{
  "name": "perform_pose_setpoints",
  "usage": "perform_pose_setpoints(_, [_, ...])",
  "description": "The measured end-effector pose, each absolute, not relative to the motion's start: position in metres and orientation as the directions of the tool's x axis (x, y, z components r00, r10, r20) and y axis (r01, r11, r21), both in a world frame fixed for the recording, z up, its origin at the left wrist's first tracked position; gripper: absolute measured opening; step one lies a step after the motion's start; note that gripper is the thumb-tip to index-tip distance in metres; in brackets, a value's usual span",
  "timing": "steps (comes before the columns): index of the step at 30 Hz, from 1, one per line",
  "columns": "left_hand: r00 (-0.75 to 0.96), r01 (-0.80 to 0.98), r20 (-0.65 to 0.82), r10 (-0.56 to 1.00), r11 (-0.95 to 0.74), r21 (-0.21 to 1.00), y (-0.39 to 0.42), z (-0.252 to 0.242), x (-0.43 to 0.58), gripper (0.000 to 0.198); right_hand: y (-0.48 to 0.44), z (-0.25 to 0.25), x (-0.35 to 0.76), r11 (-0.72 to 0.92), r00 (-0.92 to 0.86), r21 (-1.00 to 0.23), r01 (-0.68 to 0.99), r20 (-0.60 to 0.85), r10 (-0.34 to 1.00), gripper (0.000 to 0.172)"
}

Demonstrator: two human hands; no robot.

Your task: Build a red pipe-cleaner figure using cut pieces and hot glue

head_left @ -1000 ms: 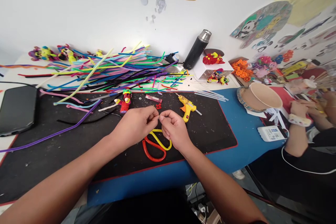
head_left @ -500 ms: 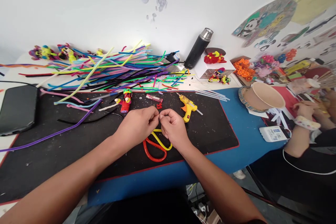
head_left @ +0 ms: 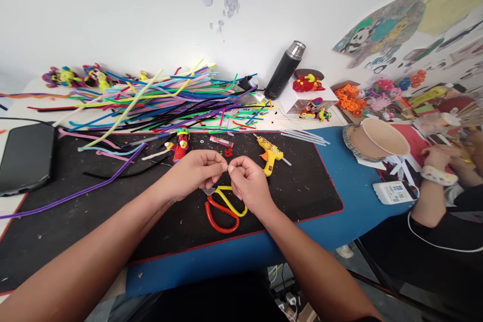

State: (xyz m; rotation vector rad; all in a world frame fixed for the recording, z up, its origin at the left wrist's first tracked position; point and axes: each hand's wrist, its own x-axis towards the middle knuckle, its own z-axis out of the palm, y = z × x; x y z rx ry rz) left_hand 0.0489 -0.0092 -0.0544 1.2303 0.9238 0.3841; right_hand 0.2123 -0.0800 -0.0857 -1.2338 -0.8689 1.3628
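Note:
Fingertip to fingertip, my left hand (head_left: 199, 171) and my right hand (head_left: 249, 181) meet above the black mat (head_left: 298, 191). Both are closed in a pinch; whatever lies between the fingertips is too small to make out. Beneath them rest scissors (head_left: 222, 226) with one red and one yellow handle, their blades mostly hidden by my left hand. A small red pipe-cleaner doll (head_left: 180, 148) with a green top stands just beyond my left hand. Small red curled pieces (head_left: 228, 152) lie behind the fingertips. To the right is a yellow glue gun (head_left: 270, 155) with a glue stick in its back.
A heap of coloured pipe cleaners (head_left: 169, 98) runs along the wall. A black phone (head_left: 26, 158) lies at left. Behind stands a black thermos (head_left: 285, 70); clear glue sticks (head_left: 305, 137) lie near the mat's edge. At right are a round container (head_left: 385, 138) and another person's arm (head_left: 432, 196).
My left hand has turned and shifted slightly left, its fingers now more extended. More of the scissors' pivot shows. My right hand stays nearly still.

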Motion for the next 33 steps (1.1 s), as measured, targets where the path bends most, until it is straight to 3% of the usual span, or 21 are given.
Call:
perform_pose_setpoints(8, [0.644,0.164,-0.302,0.703,0.259,0.952,-0.003,-0.054,0.044,0.032,-0.08,-0.082,0.213,-0.184,0.076,-0.954,-0.235,-0.207,0.975,0.029])
perform_pose_setpoints(12, [0.668,0.145,-0.247,0.702,0.203,0.968,0.002,-0.054,0.038,0.029,-0.082,-0.081,0.212,-0.215,0.037,-0.944,-0.251,-0.231,0.972,0.032])
perform_pose_setpoints(20, [0.691,0.231,-0.095,0.717,-0.095,0.968,-0.002,-0.051,0.034,0.022,-0.083,-0.079,0.212,-0.222,0.031,-0.933,-0.285,-0.24,0.97,0.032])
perform_pose_setpoints(28, [0.735,0.37,0.103,0.67,-0.524,0.767,-0.002,-0.043,0.031,0.019,-0.085,-0.082,0.212,-0.24,0.029,-0.938,-0.25,-0.255,0.966,0.028])
perform_pose_setpoints(33, [0.765,0.401,0.14,0.628,-0.635,0.66,-0.003,-0.044,0.031,0.019,-0.087,-0.086,0.215,-0.246,0.022,-0.936,-0.253,-0.26,0.965,0.033])
